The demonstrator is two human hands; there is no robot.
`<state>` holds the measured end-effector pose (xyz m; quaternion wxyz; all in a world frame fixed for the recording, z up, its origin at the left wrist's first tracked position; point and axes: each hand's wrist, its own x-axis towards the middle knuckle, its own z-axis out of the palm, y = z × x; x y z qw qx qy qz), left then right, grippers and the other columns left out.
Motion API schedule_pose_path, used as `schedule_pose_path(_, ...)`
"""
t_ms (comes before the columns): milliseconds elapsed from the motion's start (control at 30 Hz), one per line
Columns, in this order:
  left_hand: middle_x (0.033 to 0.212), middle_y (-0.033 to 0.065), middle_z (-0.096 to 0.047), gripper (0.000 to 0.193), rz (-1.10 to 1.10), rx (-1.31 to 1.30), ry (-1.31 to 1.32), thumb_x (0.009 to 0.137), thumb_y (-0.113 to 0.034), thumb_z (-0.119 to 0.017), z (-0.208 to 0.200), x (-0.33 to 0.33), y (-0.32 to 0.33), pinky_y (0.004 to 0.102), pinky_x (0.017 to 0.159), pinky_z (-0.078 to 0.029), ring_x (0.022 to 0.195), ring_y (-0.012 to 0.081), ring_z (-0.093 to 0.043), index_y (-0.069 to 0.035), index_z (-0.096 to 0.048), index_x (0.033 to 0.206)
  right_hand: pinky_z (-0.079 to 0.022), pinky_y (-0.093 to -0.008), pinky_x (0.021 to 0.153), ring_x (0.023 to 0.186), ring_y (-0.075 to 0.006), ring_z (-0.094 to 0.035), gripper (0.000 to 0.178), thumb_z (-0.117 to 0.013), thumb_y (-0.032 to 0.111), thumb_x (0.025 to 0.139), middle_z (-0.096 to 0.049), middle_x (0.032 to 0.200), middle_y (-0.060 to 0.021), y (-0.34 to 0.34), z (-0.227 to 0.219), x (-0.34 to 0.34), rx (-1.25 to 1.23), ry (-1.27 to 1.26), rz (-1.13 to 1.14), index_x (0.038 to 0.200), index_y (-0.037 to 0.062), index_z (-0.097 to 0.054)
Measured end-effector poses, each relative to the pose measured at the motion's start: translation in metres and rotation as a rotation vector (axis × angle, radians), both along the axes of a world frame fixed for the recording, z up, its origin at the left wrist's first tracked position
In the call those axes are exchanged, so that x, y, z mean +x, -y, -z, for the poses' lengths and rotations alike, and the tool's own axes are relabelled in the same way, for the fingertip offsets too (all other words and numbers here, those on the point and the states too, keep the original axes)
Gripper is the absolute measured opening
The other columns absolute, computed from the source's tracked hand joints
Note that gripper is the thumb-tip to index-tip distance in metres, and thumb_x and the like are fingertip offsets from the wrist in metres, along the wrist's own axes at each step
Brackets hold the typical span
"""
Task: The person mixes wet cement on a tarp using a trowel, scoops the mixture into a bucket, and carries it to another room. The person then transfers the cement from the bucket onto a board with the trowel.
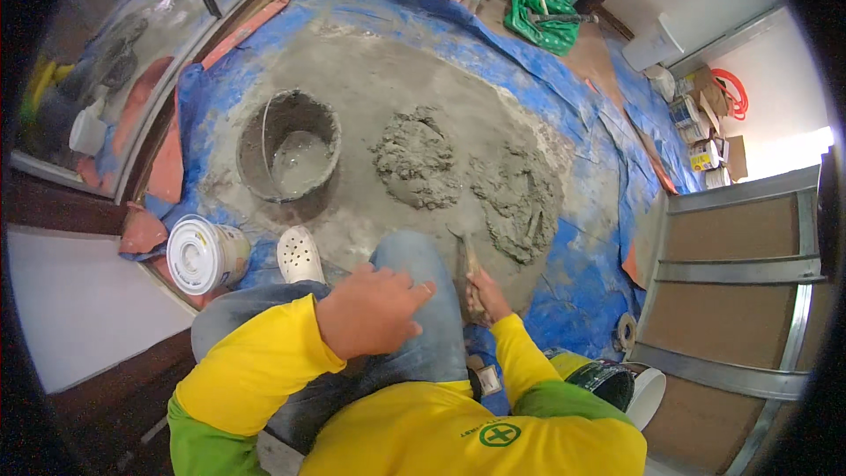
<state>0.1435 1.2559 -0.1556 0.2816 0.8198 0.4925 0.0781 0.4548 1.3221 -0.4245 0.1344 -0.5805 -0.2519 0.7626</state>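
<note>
My right hand (487, 296) is wrapped round the handle of a trowel (471, 257), just right of my bent knee. The trowel points away from me toward the near edge of the right heap of wet grey mortar (520, 203); its blade is hard to make out against the grey. Over my knee hovers my left hand (374, 310), holding nothing, its fingers loosely apart. A second mortar heap (416, 159) lies left of the first. Further left stands a mortar-caked bucket (250, 178) with a wire handle and some wet grey mix at its bottom.
A blue tarp (595, 278) smeared with mortar covers the floor. A lidded white pail (198, 256) stands left by the glass door frame. Framed panels (731, 300) lean at right, near dark buckets (604, 383). A green bag (539, 18) lies at the back.
</note>
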Motion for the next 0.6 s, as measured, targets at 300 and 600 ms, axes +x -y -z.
schedule_pose_path(300, 0.096, 0.0186, -0.063, 0.049, -0.037, -0.193, -0.100, 0.081, -0.032, -0.064, 0.023, -0.005, -0.013, 0.0475, 0.077, -0.048, 0.092, 0.0367, -0.061, -0.005, -0.053, 0.121, -0.042, -0.0256, 0.044, 0.048, -0.0107, -0.047, 0.033, -0.053, 0.020, 0.091, -0.050, 0.067, -0.0002, -0.099, -0.003, -0.119, 0.200, -0.191, -0.012, 0.122, 0.0127, -0.048)
schedule_pose_path(600, 0.113, 0.0199, -0.061, 0.053, -0.089, -0.222, -0.065, 0.082, -0.032, -0.064, 0.023, -0.009, -0.040, 0.0446, 0.089, -0.046, 0.105, 0.0377, -0.058, -0.005, -0.053, 0.126, -0.049, -0.0449, 0.078, 0.092, -0.0389, -0.061, 0.065, -0.058, 0.021, 0.079, -0.063, 0.106, -0.0218, -0.116, -0.008, -0.120, 1.124, 0.752, -0.543, 0.141, 0.0155, -0.040)
